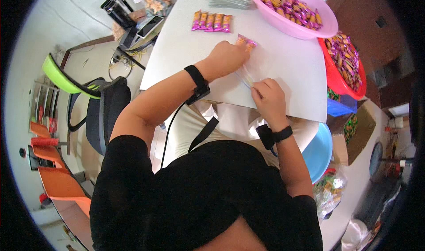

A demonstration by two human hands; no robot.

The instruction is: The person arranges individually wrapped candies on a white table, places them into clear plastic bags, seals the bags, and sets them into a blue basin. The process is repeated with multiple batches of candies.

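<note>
My left hand curls over a few candies in pink and orange wrappers, its fingertips partly hidden. A clear plastic bag stretches from there towards me. Its near end is pinched between thumb and fingers of my right hand, close to the table's front edge. Whether the candies lie inside the bag or against it, I cannot tell. Beyond my left hand, a side-by-side row of several wrapped candies rests on the white table.
A stack of clear bags lies at the table's far side. Right of it stands a pink basin of candies, then a red basin, a blue basin and a cardboard box. A chair stands left.
</note>
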